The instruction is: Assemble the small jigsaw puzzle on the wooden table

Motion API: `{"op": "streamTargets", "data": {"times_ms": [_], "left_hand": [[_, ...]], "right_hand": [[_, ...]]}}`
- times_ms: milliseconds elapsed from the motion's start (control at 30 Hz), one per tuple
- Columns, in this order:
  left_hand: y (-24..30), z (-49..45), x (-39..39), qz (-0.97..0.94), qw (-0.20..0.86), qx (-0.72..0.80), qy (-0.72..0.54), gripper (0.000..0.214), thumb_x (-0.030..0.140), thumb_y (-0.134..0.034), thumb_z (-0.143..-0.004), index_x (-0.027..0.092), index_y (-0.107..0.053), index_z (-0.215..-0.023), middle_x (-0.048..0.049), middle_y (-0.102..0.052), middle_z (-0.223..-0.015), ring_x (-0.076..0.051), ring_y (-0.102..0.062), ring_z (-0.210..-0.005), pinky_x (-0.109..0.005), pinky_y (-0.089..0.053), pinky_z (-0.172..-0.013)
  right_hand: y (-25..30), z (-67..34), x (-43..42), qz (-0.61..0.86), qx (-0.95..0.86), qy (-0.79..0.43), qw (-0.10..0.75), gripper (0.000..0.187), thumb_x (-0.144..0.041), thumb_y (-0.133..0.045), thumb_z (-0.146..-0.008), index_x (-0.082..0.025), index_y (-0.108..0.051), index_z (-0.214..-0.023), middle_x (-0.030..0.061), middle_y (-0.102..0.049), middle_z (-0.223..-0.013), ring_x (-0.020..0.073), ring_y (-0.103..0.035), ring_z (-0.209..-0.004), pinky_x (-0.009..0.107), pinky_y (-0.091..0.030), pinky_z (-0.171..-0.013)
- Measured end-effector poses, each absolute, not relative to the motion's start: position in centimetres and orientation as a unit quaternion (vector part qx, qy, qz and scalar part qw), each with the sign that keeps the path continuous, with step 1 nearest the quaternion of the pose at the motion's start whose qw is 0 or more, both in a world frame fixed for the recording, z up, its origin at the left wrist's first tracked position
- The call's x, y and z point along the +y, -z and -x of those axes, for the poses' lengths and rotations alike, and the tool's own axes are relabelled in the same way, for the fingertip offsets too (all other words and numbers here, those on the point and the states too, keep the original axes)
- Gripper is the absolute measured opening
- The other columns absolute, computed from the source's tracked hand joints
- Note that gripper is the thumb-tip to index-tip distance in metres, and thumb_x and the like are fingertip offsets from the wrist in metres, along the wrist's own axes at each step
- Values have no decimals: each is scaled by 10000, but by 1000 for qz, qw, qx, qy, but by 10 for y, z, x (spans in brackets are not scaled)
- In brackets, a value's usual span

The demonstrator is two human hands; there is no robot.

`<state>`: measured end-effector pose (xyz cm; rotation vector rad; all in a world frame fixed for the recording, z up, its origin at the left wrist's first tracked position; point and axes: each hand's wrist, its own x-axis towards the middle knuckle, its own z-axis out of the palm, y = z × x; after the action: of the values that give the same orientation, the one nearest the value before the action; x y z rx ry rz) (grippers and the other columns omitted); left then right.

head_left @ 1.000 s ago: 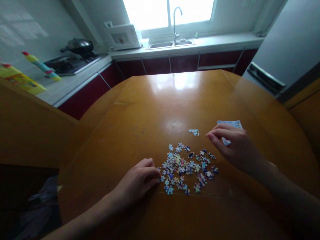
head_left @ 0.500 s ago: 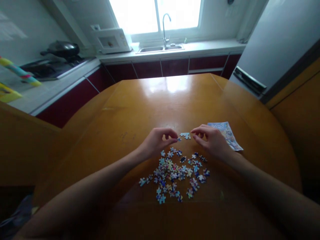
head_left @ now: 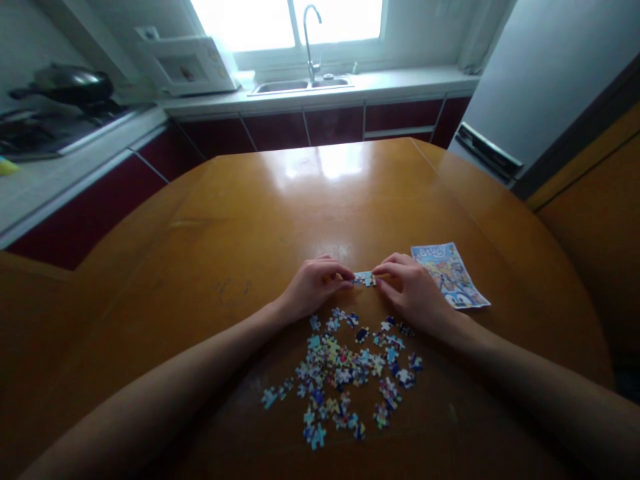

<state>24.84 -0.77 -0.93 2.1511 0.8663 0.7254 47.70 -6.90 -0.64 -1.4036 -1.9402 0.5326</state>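
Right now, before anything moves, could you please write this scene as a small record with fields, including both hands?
Left hand: fingertips at the left end of the small puzzle section; a firm grip cannot be confirmed
Right hand: fingertips at the section's right end
Loose pieces: scattered nearer the person than the section
Printed sheet: flat, partly covered by the right hand
Surface: brown wooden table
Background: sink below a bright window

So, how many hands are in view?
2: the left hand at the left end of the small puzzle section, the right hand at its right end. None seem hidden.
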Motion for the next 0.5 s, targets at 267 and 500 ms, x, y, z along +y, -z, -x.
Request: {"op": "streamTargets", "data": {"times_ms": [267,500], "left_hand": [[9,-245,-12,-845,403,249,-248,84,285,-781,-808,215,-763,-852,-36,-706,-750,-143,-575,-700,-275,-477,-657],[12,-251,-23,-780,451,287,-327,222,265,-794,-790,178,-731,-984,-39,-714,-792,-127,-604,-684,-262,-487,-638]], "right_hand": [[-2,-476,-77,522,-752,-201,348,114,-157,-603,-880,-190,-709,-907,72,-662,-926,209,-589,-929,383,-477,-841],[-7,-467,-86,500,-716,-340,348,129,-233,-610,-900,-177,-717,-947,39,-715,-832,147,-601,-705,299,-468,-637]]}}
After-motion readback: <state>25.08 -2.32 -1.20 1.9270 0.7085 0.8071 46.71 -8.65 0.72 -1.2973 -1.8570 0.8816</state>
